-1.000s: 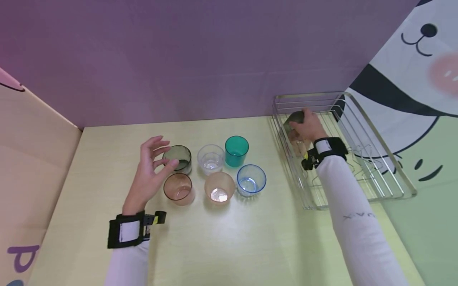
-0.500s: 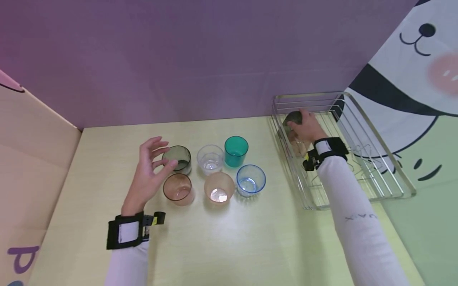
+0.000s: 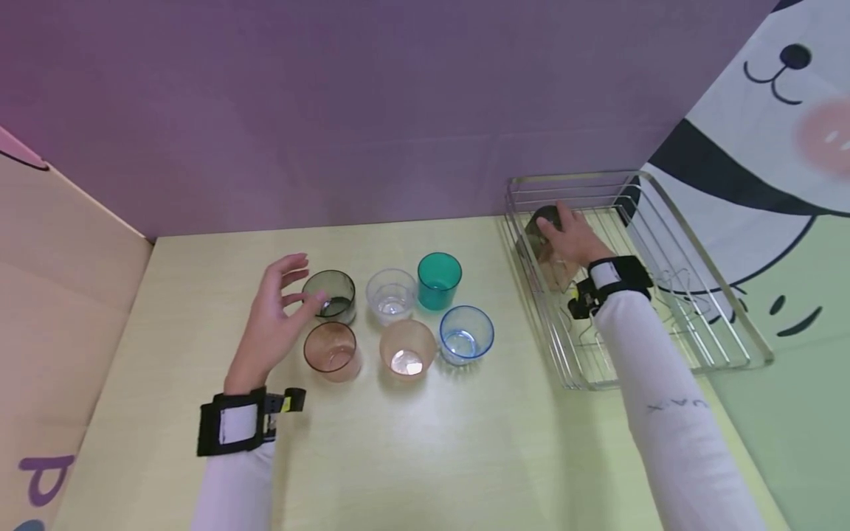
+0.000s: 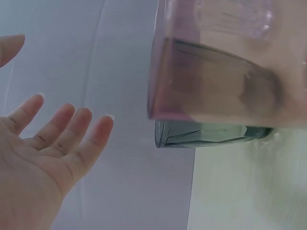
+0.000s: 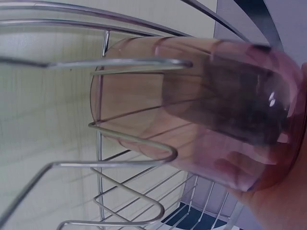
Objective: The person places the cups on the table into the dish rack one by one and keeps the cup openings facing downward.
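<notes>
Head view: two o'clock, we seemingly rack the dark glass; right fingers, grip unclear; left fingers spread; release gently.

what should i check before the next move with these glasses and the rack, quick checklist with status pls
1. Left hand free: ok, it holds nothing, and its fingertips are apart from the smoky glass.
2. Right hand off the dark glass: not ok, thumb and fingers are on it.
3. Dark glass inside the rack: ok, it is within the wire sides.
4. Dark glass resting firmly: cannot tell, its lower part is hidden.
5. Pinkish glass in the rack: ok, inside the wires beside the dark one.
6. Tabletop glasses upright: ok, all six stand mouth up.
</notes>
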Demonstrator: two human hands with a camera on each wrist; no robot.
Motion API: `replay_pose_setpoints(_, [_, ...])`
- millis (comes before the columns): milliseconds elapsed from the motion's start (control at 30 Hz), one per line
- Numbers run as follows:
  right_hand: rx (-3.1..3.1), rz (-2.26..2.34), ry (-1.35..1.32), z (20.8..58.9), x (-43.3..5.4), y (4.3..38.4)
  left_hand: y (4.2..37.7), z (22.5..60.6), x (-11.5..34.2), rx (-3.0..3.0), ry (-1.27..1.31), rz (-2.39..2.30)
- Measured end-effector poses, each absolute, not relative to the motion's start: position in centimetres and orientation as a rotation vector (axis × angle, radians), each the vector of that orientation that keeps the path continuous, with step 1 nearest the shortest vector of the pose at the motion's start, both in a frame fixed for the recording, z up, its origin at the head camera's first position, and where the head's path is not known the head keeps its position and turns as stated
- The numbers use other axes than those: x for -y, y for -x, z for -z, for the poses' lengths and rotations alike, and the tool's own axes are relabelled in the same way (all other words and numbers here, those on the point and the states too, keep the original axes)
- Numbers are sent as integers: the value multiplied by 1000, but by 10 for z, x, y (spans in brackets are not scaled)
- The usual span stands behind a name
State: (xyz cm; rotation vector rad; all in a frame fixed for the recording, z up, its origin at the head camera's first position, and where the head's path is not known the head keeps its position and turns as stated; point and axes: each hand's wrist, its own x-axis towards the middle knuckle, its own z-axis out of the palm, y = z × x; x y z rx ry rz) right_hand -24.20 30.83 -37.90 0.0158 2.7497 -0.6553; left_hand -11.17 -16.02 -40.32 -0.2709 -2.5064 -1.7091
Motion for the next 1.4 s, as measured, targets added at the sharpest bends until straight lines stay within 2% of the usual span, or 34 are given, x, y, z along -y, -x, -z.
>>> replay_pose_setpoints(1067, [-2790,685,-44,370,-314,242,137,411,158,2766,307,1396])
replay_pose_setpoints(1400, [-2849,728,34,364,-310,242,146,415,153,2901,318,1305])
